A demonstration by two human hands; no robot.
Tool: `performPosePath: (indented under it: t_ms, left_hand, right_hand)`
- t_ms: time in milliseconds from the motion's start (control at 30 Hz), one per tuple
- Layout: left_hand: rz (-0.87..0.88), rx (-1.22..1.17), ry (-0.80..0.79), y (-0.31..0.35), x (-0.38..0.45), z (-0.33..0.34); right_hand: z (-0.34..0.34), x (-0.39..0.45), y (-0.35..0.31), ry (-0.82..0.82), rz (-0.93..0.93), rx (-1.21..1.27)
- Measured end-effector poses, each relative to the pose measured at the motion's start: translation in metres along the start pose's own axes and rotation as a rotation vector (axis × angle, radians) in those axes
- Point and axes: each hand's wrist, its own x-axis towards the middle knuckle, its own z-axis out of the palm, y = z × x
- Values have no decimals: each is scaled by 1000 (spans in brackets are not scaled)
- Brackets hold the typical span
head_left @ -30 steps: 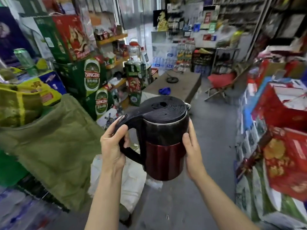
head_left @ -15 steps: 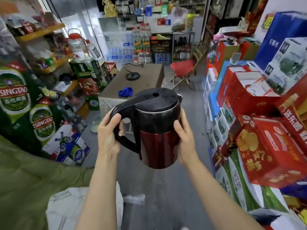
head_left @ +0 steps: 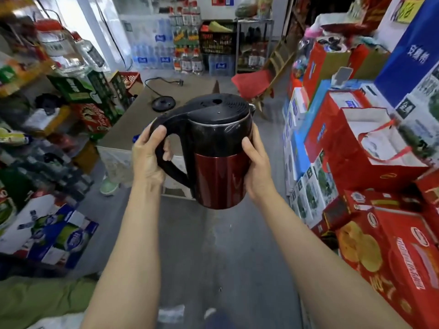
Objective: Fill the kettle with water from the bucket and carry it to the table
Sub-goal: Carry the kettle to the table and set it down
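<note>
**Kettle carried down the shop aisle toward the tabletop**

A cramped shop aisle is seen, with stacked red gift boxes (head_left: 370, 148) on the right and beer cartons (head_left: 78, 89) on the left. The kettle (head_left: 218, 153) is held upright in mid-air at the centre of the view, lid shut, well short of the tabletop (head_left: 145, 119) that lies beyond it. The left hand (head_left: 147, 157) is closed as a grip around the black handle; the right hand (head_left: 257, 167) is pressed flat against the red body, fingers curved round it as a steadying grip. On the far part of the tabletop the kettle base (head_left: 164, 103) is seen with its cord trailing behind.

No bucket is in view, and whether water is inside cannot be told. The filling is judged done, since the kettle is being carried; the setting down is left.

Against the earlier frames, the view has been swung rightward and forward: the tabletop is now nearer and more central, and the green sacking has been pushed to the near left corner. The hold on the kettle is unchanged.
</note>
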Motion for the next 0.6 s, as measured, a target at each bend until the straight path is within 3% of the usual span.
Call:
performPosePath:
  t_ms: [600]
  left_hand:
    - [31, -23, 57, -106, 333, 49]
  right_hand:
    - [-64, 355, 44, -31, 25, 118]
